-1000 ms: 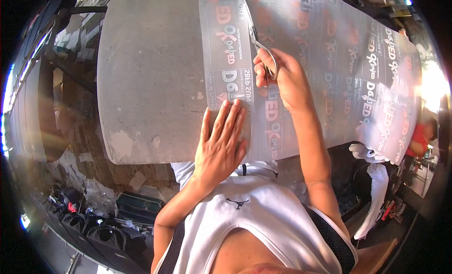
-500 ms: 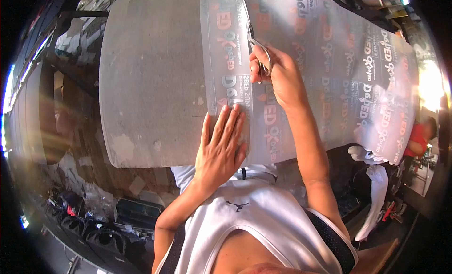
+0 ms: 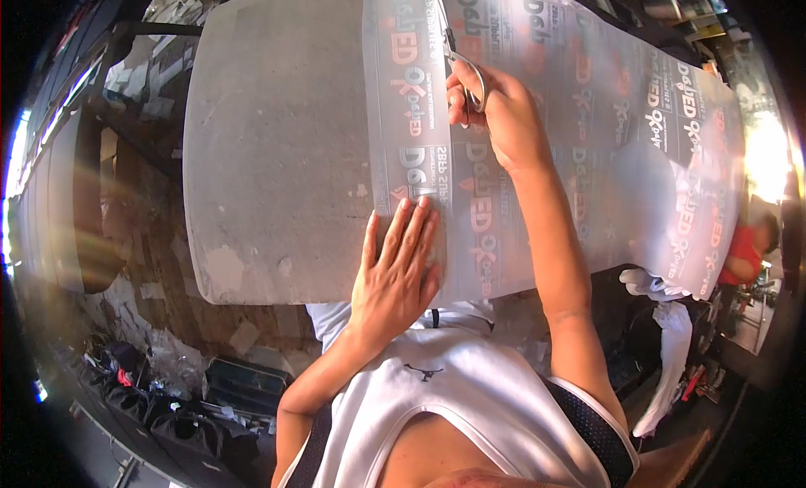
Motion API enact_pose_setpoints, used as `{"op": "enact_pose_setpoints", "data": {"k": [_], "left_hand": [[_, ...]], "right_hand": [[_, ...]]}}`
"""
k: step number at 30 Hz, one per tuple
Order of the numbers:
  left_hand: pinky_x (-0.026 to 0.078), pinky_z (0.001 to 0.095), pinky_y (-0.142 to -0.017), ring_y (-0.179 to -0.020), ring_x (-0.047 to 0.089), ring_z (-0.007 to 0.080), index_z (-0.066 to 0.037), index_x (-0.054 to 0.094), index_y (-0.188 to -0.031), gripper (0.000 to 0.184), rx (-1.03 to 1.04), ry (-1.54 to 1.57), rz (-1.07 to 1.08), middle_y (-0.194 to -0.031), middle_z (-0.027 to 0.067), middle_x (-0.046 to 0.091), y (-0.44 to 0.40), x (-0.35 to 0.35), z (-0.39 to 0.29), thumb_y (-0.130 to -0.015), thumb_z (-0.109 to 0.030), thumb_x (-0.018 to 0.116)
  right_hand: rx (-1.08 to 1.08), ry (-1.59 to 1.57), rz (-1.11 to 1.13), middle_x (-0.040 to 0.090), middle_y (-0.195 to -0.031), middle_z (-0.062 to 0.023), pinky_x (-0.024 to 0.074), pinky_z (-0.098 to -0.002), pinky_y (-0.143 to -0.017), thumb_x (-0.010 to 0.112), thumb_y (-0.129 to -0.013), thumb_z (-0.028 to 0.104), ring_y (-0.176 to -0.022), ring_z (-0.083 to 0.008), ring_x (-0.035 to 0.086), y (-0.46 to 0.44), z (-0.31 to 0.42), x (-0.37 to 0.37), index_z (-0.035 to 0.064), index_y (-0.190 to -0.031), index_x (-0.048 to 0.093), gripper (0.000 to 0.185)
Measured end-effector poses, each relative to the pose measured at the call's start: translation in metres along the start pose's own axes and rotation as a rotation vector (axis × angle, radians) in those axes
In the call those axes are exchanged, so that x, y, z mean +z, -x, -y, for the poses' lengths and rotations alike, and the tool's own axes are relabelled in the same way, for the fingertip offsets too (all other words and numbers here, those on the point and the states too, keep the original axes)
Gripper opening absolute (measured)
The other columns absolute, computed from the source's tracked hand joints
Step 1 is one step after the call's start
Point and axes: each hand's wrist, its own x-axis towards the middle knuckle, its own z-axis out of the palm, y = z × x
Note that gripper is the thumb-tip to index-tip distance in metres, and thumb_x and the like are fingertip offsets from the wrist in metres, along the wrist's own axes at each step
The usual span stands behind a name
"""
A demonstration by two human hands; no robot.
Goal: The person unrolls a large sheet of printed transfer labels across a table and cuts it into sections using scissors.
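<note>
A translucent printed plastic sheet lies over the right part of a grey board, its lettering showing mirrored. My right hand is closed round the handles of metal scissors, whose blades point away from me at the sheet's far edge. A long cut line runs down the sheet, setting off a narrow strip on the left. My left hand rests flat with fingers stretched, pressing on the near end of that strip and the board. The blade tips are cut off by the frame's top.
The sheet droops past the board's right side. White cloth hangs at the lower right, and a person in a red top is beyond it. A dark bin and scraps lie on the floor at lower left.
My right hand and the scissors have moved slightly farther away along the cut line. My left hand stays flat on the strip. The view has shifted a little.
</note>
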Motion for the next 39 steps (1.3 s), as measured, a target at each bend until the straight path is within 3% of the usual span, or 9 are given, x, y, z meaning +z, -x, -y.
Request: {"op": "enact_pose_setpoints", "data": {"k": [8,17,22,26,27,28,31,36,39], "left_hand": [[0.008,0.0562,-0.131,-0.162,0.018,0.0306,-0.002,0.032,-0.162,0.071,0.004,0.012,-0.013,-0.173,0.0141,0.024,0.001,0.003,-0.001,-0.101,-0.029,0.056],[0.004,0.0564,-0.131,-0.162,0.018,0.0292,-0.003,0.032,-0.163,0.071,0.064,-0.065,-0.073,-0.172,0.0135,0.026,-0.005,-0.004,0.016,-0.102,-0.029,0.058],[0.005,0.0558,-0.131,-0.162,0.017,0.0293,-0.004,0.033,-0.163,0.07,0.118,-0.125,-0.14,-0.172,0.0143,0.026,-0.015,-0.003,0.031,-0.102,-0.026,0.06],[0.013,0.0572,-0.13,-0.158,0.028,0.0316,-0.004,0.048,-0.153,0.06,0.083,-0.194,-0.125,-0.167,0.0164,0.037,-0.022,-0.004,0.028,-0.099,-0.021,0.063],[0.03,0.0547,-0.124,-0.147,0.045,0.0337,-0.003,0.062,-0.137,0.042,0.131,-0.209,-0.311,-0.151,0.0172,0.055,-0.027,0.003,0.029,-0.097,-0.018,0.064],[0.03,0.0547,-0.124,-0.147,0.045,0.0337,-0.003,0.062,-0.137,0.042,0.134,-0.211,-0.307,-0.151,0.0172,0.055,-0.032,-0.002,0.023,-0.097,-0.018,0.064],[0.052,0.0462,-0.095,-0.106,0.067,0.0335,-0.002,0.072,-0.108,0.02,0.125,-0.061,-0.508,-0.109,0.0137,0.07,-0.059,-0.003,0.011,-0.095,-0.015,0.065],[0.056,0.0431,-0.083,-0.09,0.07,0.034,-0.002,0.072,-0.103,0.014,0.081,0.166,-0.542,-0.102,0.0159,0.069,-0.091,0.024,0.029,-0.096,-0.011,0.065],[0.055,0.038,-0.083,-0.09,0.07,0.0313,-0.001,0.072,-0.102,0.013,0.065,0.383,-0.563,-0.101,0.0158,0.069,-0.09,0.024,0.033,-0.097,-0.01,0.064]], "right_hand": [[-0.287,-0.021,0.066,0.069,-0.079,-0.005,0.0578,-0.0294,-0.074,0.064,-0.106,0.036,-0.068,-0.0155,0.069,-0.078,0.032,-0.003,0.0019,-0.091,0.069,0.037],[-0.219,0.06,0.019,0.061,-0.075,-0.0015,0.0474,-0.0264,-0.062,0.061,-0.108,0.032,-0.068,-0.0118,0.062,0.117,0.045,-0.02,0.0031,-0.098,0.067,0.031],[-0.236,0.148,-0.002,0.064,-0.087,-0.0063,0.0567,-0.0297,-0.071,0.068,-0.104,0.012,-0.076,-0.0145,0.067,0.209,-0.034,-0.043,0.0018,-0.1,0.057,0.016],[-0.221,0.251,-0.031,0.066,-0.09,-0.0062,0.0596,-0.0298,-0.073,0.075,-0.097,0.005,-0.082,-0.0144,0.071,0.26,-0.069,-0.052,0.0002,-0.101,0.056,0.02],[-0.196,0.197,-0.056,0.067,-0.089,-0.0054,0.0591,-0.0292,-0.073,0.076,-0.096,0.004,-0.081,-0.0137,0.07,0.272,-0.073,-0.051,0.0006,-0.101,0.056,0.021],[-0.168,0.144,-0.082,0.067,-0.089,-0.0047,0.0587,-0.0287,-0.072,0.078,-0.095,0.004,-0.081,-0.0129,0.07,0.282,-0.077,-0.05,0.001,-0.1,0.056,0.022],[-0.263,0.282,-0.156,0.067,-0.084,-0.0063,0.0569,-0.0309,-0.068,0.083,-0.09,0.008,-0.076,-0.0141,0.07,0.298,-0.093,-0.048,0.0007,-0.1,0.056,0.03],[-0.753,1.055,-0.403,0.064,-0.109,-0.0149,0.0503,-0.0477,-0.091,0.088,-0.081,0.016,-0.105,-0.0343,0.062,0.299,-0.104,-0.044,0.0036,-0.106,0.056,0.043],[-0.878,1.161,-0.263,0.06,-0.118,-0.0151,0.0442,-0.0525,-0.1,0.081,-0.082,0.015,-0.115,-0.0368,0.056,0.287,-0.13,-0.057,0.0029,-0.109,0.056,0.039]]}}
